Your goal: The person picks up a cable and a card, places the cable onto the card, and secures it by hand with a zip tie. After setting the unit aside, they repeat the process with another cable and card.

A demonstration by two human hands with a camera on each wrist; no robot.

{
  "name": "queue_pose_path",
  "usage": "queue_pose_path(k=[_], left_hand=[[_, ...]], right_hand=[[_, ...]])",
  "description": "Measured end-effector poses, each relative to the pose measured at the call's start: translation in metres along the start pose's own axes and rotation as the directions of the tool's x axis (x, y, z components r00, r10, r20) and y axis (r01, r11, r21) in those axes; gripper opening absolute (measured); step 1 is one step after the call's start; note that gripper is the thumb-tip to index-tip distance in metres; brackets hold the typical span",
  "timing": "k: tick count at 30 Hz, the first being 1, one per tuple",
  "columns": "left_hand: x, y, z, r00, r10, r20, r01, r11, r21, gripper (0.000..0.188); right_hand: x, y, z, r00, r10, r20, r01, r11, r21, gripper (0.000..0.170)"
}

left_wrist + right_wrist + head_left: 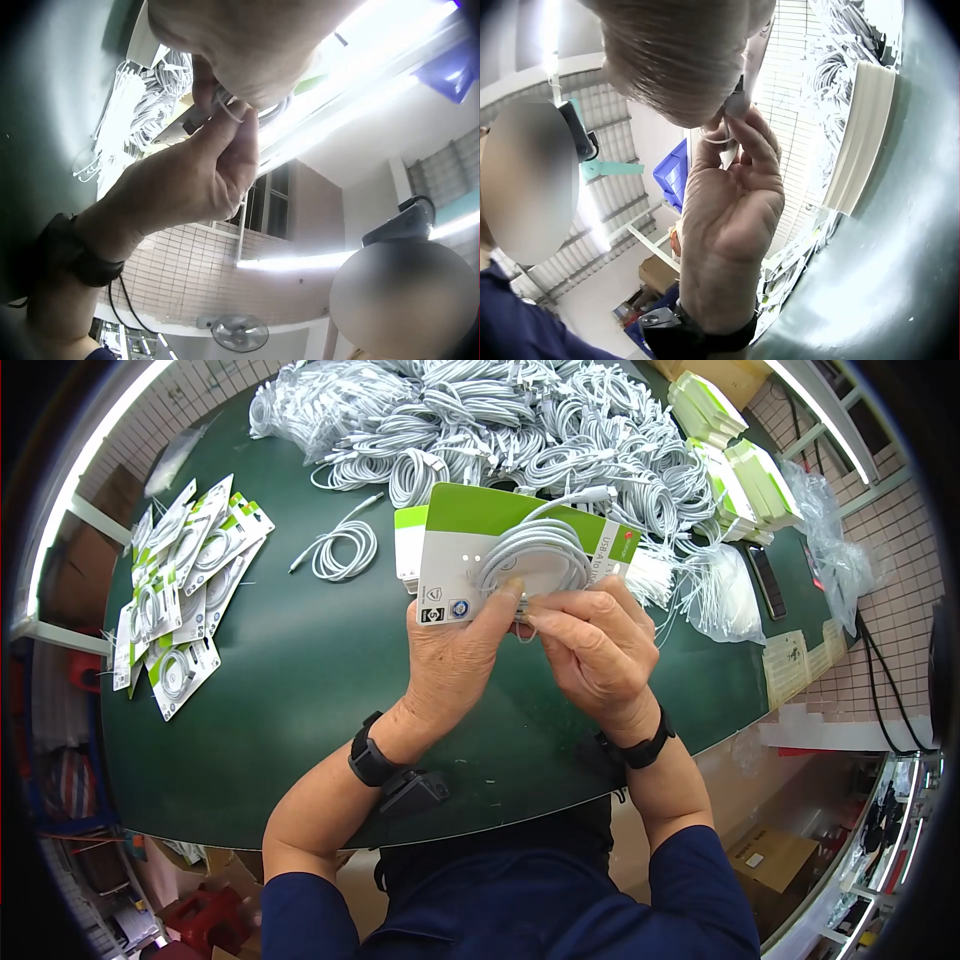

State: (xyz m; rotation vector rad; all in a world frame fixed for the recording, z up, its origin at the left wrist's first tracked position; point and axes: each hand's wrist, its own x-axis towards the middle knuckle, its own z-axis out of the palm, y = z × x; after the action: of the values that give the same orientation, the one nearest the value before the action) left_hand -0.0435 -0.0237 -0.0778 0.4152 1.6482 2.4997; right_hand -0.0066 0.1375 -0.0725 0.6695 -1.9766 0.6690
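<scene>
Card (445,565) is clamped by left hand (452,655), presumably steadying the coiled cable (568,545); tie (716,142) is pinched by right hand (605,650). Cabled cards (188,618) are heaped near the table's (290,700) left edge.

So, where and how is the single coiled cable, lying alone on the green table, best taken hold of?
Probably pinch the near edge of the coiled cable with the left hand once it is free, coming from above on the person's side. The loops are bunched there, bare tabletop lies in front, and the two ends stick out elsewhere, far right and left.
</scene>
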Motion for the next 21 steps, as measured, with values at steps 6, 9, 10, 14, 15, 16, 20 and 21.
queue_pose_path(k=[6, 9, 10, 14, 15, 16, 20, 21], left_hand=[[-0.002, -0.007, -0.003, 0.997, 0.056, 0.044, -0.059, 0.995, 0.084, 0.017], [-0.001, -0.008, -0.003, 0.998, 0.047, 0.048, -0.051, 0.996, 0.079, 0.017], [0.000, -0.008, -0.003, 0.998, 0.043, 0.047, -0.047, 0.996, 0.072, 0.017], [0.001, -0.006, -0.004, 0.999, 0.033, 0.027, -0.034, 0.997, 0.063, 0.017], [0.000, -0.006, -0.005, 0.999, 0.038, 0.031, -0.040, 0.997, 0.071, 0.017], [0.000, -0.006, -0.005, 0.998, 0.044, 0.033, -0.046, 0.996, 0.077, 0.016], [0.000, -0.005, -0.007, 0.999, -0.016, 0.049, 0.013, 0.999, 0.044, 0.016], [0.000, -0.005, -0.007, 0.998, -0.039, 0.052, 0.038, 0.999, 0.019, 0.016]], right_hand=[[-0.003, 0.005, 0.004, 0.998, 0.070, 0.005, -0.070, 0.997, 0.019, 0.030], [0.001, 0.003, 0.000, 0.998, 0.045, 0.048, -0.044, 0.999, -0.021, 0.030], [0.002, 0.002, -0.002, 0.997, 0.038, 0.068, -0.036, 0.999, -0.034, 0.030], [0.002, -0.001, -0.003, 0.996, 0.031, 0.084, -0.026, 0.998, -0.052, 0.031], [0.002, -0.001, -0.002, 0.996, 0.039, 0.077, -0.035, 0.998, -0.051, 0.031], [0.003, -0.002, -0.002, 0.996, 0.047, 0.071, -0.044, 0.998, -0.051, 0.030], [0.006, -0.006, -0.004, 0.985, 0.128, 0.114, -0.119, 0.989, -0.087, 0.027], [0.005, -0.006, -0.003, 0.979, 0.158, 0.125, -0.149, 0.986, -0.079, 0.027]])
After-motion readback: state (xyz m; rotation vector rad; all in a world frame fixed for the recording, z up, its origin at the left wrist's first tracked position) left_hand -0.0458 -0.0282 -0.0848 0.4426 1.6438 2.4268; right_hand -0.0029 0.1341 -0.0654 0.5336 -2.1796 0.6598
